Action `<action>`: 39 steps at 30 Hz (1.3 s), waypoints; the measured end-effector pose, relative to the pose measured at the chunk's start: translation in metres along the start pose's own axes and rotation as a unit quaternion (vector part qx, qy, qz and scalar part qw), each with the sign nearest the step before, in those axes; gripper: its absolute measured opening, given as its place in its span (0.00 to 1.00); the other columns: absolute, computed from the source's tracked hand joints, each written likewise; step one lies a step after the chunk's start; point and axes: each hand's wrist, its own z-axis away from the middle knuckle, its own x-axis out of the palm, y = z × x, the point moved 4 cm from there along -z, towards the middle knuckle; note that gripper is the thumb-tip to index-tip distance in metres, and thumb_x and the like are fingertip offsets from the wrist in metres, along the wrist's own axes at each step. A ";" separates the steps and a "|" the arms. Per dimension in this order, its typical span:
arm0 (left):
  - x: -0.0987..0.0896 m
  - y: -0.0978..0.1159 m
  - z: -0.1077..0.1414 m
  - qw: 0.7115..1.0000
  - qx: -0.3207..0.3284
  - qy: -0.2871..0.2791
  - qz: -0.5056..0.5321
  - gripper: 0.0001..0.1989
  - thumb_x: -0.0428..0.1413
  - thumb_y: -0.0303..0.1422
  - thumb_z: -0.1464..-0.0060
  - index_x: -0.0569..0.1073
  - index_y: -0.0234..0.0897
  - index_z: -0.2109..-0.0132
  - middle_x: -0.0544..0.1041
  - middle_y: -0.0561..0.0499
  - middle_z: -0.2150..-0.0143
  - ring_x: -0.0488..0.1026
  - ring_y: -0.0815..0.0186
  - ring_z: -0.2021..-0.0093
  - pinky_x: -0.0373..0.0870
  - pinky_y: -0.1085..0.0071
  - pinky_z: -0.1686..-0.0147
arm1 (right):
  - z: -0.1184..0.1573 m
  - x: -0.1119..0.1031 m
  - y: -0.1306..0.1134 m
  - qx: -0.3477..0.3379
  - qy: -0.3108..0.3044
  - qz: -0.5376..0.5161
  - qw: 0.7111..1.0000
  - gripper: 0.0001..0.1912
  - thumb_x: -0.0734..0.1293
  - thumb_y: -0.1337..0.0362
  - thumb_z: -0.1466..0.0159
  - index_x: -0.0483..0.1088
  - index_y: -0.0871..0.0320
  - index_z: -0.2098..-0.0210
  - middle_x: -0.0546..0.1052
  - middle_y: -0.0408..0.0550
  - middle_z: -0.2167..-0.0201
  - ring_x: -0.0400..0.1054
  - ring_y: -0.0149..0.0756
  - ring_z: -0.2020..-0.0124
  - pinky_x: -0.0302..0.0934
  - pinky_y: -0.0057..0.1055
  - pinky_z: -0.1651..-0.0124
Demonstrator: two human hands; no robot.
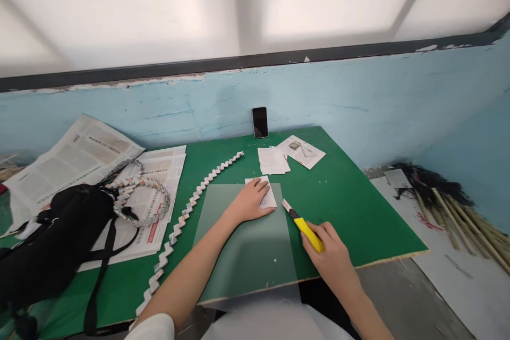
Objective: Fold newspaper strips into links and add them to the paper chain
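Observation:
My left hand (252, 201) lies flat with fingers spread on a small printed paper piece (269, 199), pressing it on a translucent sheet (239, 255). In my right hand (329, 249) is a yellow utility knife (305, 227), its blade pointing up and left, just right of the paper. The blade does not touch the paper. Beyond my left hand rests a stack of cut paper pieces (273, 160), beside a printed card (302, 151). A zigzag chain of folded paper (185, 217) runs along the left of the sheet.
A phone (260, 122) leans on the blue wall behind the green table (358, 212). At left are newspapers (79, 156), a black bag (59, 249) with straps and a looped folded-paper chain (159, 212). On the floor at right lie bamboo sticks (466, 223).

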 end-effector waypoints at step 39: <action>0.014 -0.002 -0.003 0.993 0.021 0.056 -0.097 0.25 0.37 0.41 0.27 0.68 0.35 0.36 0.71 0.41 0.36 0.65 0.55 0.34 0.61 0.54 0.33 | -0.019 0.040 -0.018 0.026 -0.047 0.039 0.998 0.13 0.60 0.57 0.27 0.71 0.57 0.51 0.72 0.51 0.61 0.73 0.38 0.67 0.67 0.32 0.65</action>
